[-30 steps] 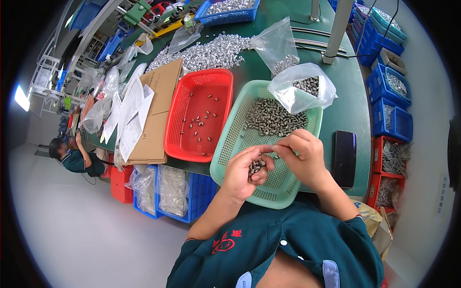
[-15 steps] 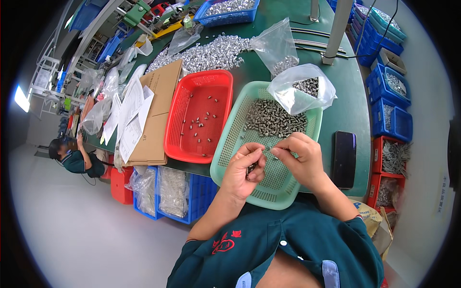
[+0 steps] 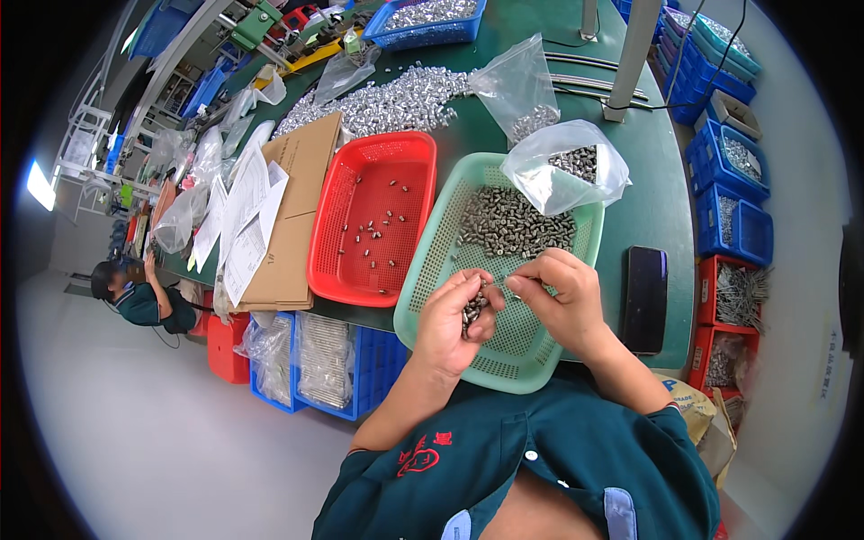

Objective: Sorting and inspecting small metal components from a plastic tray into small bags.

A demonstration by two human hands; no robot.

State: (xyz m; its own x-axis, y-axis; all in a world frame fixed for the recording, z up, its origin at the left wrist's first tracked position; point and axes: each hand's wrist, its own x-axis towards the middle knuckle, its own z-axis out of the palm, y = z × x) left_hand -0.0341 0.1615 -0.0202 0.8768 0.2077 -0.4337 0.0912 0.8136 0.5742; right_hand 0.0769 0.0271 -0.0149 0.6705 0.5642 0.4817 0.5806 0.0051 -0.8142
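My left hand point(image 3: 447, 326) is closed around several small metal cylindrical parts point(image 3: 472, 310), which show between its curled fingers. Just to its right, my right hand point(image 3: 569, 301) has thumb and forefinger pinched together close to the left fingertips; what they pinch is too small to make out. Both hands are over the near half of a light green perforated basket point(image 3: 427, 252). A heap of similar dark grey metal parts point(image 3: 513, 225) lies in the basket's far half. To the left, a red perforated basket point(image 3: 324, 256) has several loose parts scattered on its bottom.
An open plastic bag of parts point(image 3: 549, 171) rests on the green basket's far right corner. A black phone point(image 3: 645, 301) lies to the right. Cardboard point(image 3: 292, 202) and papers lie left of the red basket. Shiny parts point(image 3: 396, 101) are heaped behind. Another person point(image 3: 144, 292) works far left.
The fingers of my left hand have loosened a little, so more of the metal parts in it show. My right hand has barely moved.
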